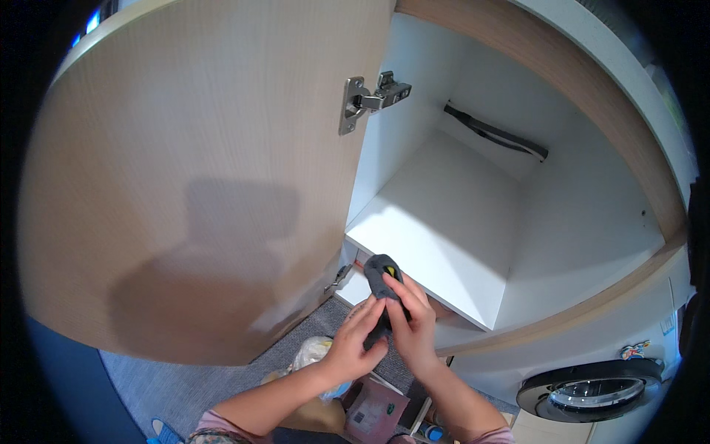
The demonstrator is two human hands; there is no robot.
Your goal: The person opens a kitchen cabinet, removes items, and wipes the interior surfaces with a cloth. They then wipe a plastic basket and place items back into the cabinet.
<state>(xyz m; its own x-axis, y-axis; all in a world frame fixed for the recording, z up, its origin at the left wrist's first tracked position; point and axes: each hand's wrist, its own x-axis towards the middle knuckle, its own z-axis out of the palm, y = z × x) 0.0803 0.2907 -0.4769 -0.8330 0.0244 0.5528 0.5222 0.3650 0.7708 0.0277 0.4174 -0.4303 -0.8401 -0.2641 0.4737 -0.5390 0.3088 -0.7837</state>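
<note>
Both of my hands hold a dark grey piece of soft cloth (380,276), rolled or folded, with a small yellow patch near its upper end. It may be a sock; the picture does not settle it. My left hand (355,338) pinches its lower left side, and part of the cloth hangs below between the hands. My right hand (411,319) grips it from the right, with fingers lying over the top. The fingertips of the two hands meet on the cloth. They are in front of the front edge of a white cabinet shelf (466,222).
A wood-grain cabinet door (238,139) stands open at left on a metal hinge (355,105). A dark strip (493,130) crosses the compartment's back wall. Below are a pinkish box (374,410), a plastic bag (312,351) and grey carpet (166,377). A round washing-machine door (591,390) is lower right.
</note>
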